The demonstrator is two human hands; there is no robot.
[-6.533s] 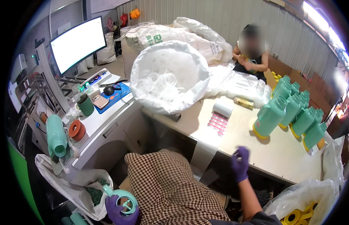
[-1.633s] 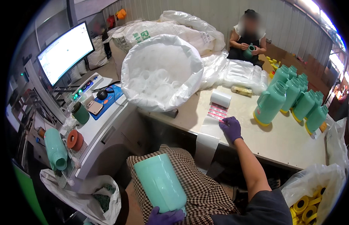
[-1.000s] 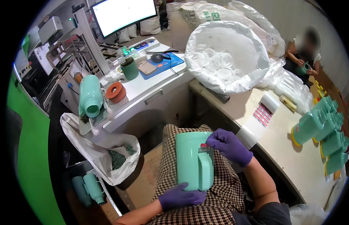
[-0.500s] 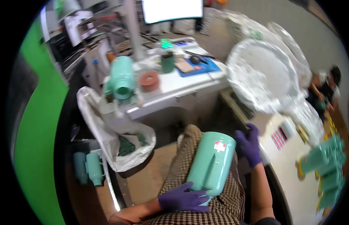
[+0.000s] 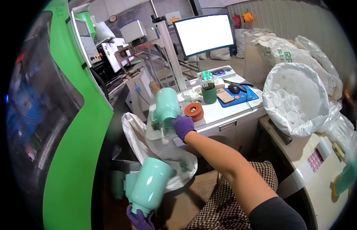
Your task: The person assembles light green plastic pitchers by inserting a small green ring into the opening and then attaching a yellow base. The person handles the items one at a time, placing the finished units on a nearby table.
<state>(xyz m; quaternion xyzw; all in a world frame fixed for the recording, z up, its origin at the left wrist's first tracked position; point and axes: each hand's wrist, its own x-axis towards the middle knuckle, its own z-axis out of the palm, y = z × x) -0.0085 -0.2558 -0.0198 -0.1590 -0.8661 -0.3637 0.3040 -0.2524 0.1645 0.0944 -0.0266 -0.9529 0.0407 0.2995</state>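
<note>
Low at the lower left, my left hand [image 5: 140,221], in a purple glove, grips a mint-green jug body [image 5: 149,184] by its narrow neck, wide end tilted up. My right hand [image 5: 184,127], also gloved, reaches forward to the open mouth of a second mint-green jug body [image 5: 167,101]. That one lies on the white worktable with its neck toward me; my fingers are at its rim, partly hidden behind my hand. Just right of it sits an orange-brown ring-shaped piece [image 5: 194,111]. More mint-green jug bodies [image 5: 130,182] are partly hidden behind the held one.
A white sack [image 5: 134,128] gapes below the table edge. On the table are a drink bottle [image 5: 209,92], a phone [image 5: 224,96] and a mouse [image 5: 234,89]. A lined tub [image 5: 295,76] of clear rings stands right. A green machine [image 5: 77,153] borders the left.
The jug body has moved from my lap to the lower left in my left hand. My right hand has gone from the right side to the jug on the table. The view has shifted.
</note>
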